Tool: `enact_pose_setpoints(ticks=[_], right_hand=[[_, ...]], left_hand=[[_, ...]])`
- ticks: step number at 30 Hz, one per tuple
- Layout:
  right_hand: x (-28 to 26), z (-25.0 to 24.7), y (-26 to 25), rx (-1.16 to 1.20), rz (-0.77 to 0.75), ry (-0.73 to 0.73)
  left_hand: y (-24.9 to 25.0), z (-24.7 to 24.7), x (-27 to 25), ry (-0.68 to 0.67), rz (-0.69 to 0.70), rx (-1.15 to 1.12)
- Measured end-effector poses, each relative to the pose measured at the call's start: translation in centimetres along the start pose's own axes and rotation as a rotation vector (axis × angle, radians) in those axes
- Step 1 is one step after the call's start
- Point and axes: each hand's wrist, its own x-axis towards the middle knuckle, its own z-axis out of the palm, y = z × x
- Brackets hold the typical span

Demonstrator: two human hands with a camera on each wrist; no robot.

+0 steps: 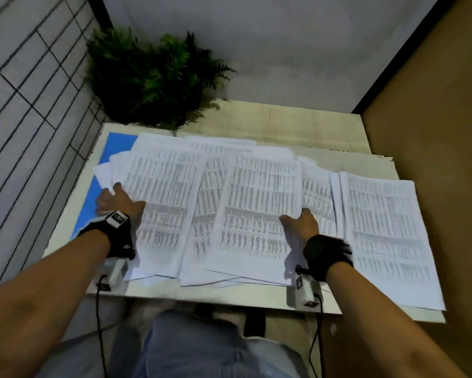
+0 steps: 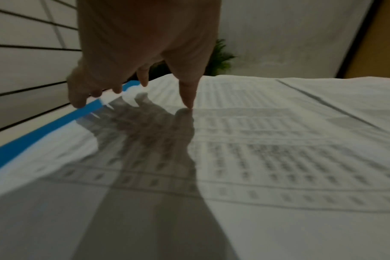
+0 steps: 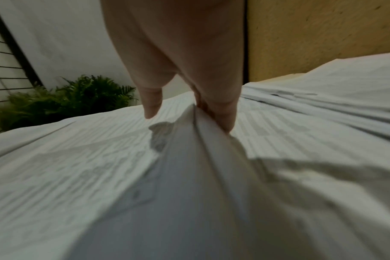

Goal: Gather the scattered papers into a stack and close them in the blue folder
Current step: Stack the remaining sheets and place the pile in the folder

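Papers (image 1: 256, 203) are lying spread over the counter (image 1: 284, 124), partly covering the blue folder (image 1: 112, 148) at your left. Your left hand (image 1: 112, 199) is resting there with fingers loose, and your right hand (image 1: 301, 223) is pinching a raised sheet edge.

Potted fern (image 1: 150, 77) in the corner between tiled wall (image 1: 25, 77) and plain white wall (image 1: 284, 36).

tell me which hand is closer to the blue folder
Left. The left hand is at the folder's exposed blue edge, its thumb touching the papers that lie over it. The right hand is far to the right, lifting a paper's edge.
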Motion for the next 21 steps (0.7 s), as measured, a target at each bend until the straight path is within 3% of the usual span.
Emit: enact_pose_setpoints(ticks=[4, 9, 15, 21], right_hand=[[0.4, 1.7, -1.3, -0.025, 0.017, 0.054], [1.1, 2.4, -2.5, -0.136, -0.020, 0.115], [0.9, 3.6, -3.0, -0.463, 0.006, 0.328], [0.8, 3.2, -2.5, -0.425, -0.088, 0.370]], left_hand=[[-2.0, -0.4, 2.0, -0.092, -0.032, -0.103], [-1.4, 0.0, 1.5, -0.013, 0.093, -0.232], [0.9, 2.2, -1.4, 0.098, 0.162, -0.035], [0.6, 2.0, -0.5, 0.081, 0.116, -0.026]])
